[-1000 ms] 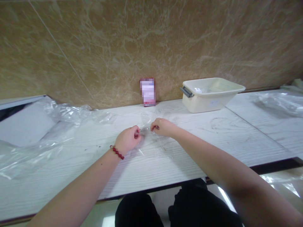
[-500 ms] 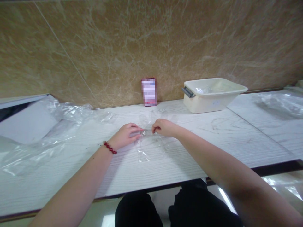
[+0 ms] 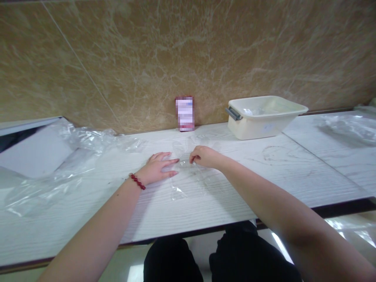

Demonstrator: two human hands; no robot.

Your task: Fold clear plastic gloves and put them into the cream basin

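A clear plastic bag (image 3: 183,184) lies flat on the white wood-grain table in front of me, its outline faint against the surface. My left hand (image 3: 160,167), below a red bead bracelet (image 3: 137,181), rests with fingers spread at the bag's left edge. On the bag's upper right part, my right hand (image 3: 204,156) is closed, with thumb and fingertips pinched together on the film. Whether anything else is between those fingertips is too small to make out.
A cream plastic bin (image 3: 258,127) with a grey latch holds clear plastic at the back right. A blurred card (image 3: 185,113) leans against the marble wall. Clear film and a white sheet (image 3: 38,156) lie at left; more crumpled film (image 3: 355,127) sits far right.
My left fingers have spread apart and flattened at the bag's edge; before, they were closer together. My right hand has barely moved, still pinched on the bag.
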